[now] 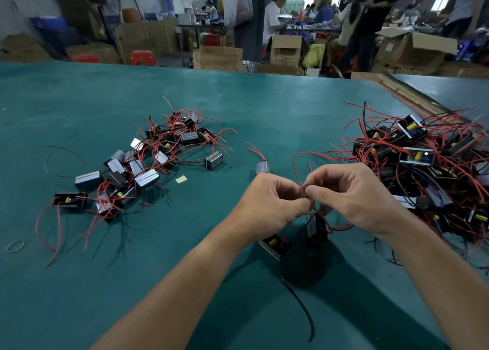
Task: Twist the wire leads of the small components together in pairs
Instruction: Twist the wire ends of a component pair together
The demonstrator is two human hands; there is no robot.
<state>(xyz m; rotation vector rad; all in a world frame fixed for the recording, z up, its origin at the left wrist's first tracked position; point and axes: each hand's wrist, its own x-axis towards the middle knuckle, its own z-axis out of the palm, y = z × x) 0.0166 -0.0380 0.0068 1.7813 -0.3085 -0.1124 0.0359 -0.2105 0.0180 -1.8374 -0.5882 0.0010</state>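
Observation:
My left hand (pixel 267 204) and my right hand (pixel 354 193) meet above the green table (pixel 185 283), each pinching thin red wire leads (pixel 304 188) between thumb and forefinger. Below the hands hang two small black box components: one with a yellow capacitor (pixel 275 246) under my left wrist, the other (pixel 317 228) between the hands. A red lead loops up from the pinch point toward the right pile. A black wire (pixel 301 307) trails from the components toward me.
A pile of components with red leads (pixel 137 164) lies at the left. A bigger tangled heap (pixel 428 169) fills the right side. Two lone components (pixel 262 167) (pixel 214 160) and a yellow scrap (pixel 181 179) lie mid-table. People and cardboard boxes stand beyond the far edge.

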